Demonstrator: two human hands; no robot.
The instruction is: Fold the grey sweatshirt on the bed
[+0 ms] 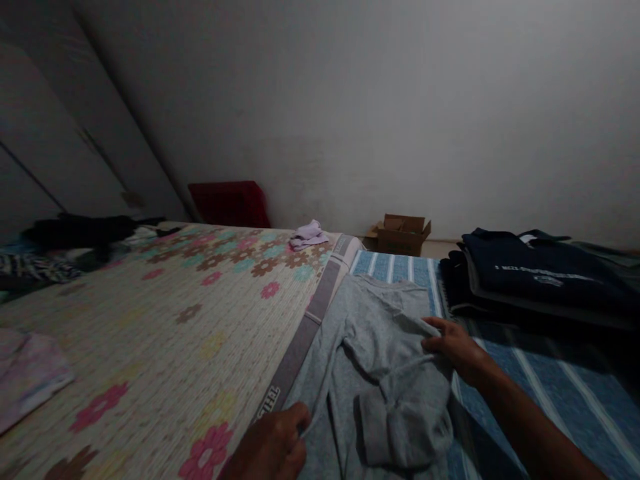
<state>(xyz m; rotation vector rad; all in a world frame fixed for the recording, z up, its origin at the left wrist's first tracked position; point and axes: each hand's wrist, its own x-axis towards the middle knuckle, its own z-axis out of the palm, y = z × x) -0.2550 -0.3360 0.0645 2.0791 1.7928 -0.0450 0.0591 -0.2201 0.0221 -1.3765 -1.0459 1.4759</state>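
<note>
A grey long-sleeved garment [370, 347] lies spread on a blue striped sheet [540, 380], one sleeve folded across its body. My right hand [453, 343] rests on the garment's right edge, fingers curled over the cloth and pinching it. My left hand [273, 445] sits at the bottom of the view, fingers closed on the garment's lower left edge, beside the grey border of a flowered mat [165, 333].
A stack of folded dark clothes [535, 277] lies at the right on the striped sheet. A small lilac cloth [307, 235] sits at the mat's far edge. Dark clothing [75, 233] is heaped at the far left. A cardboard box [401, 234] and a red object [230, 203] stand by the wall.
</note>
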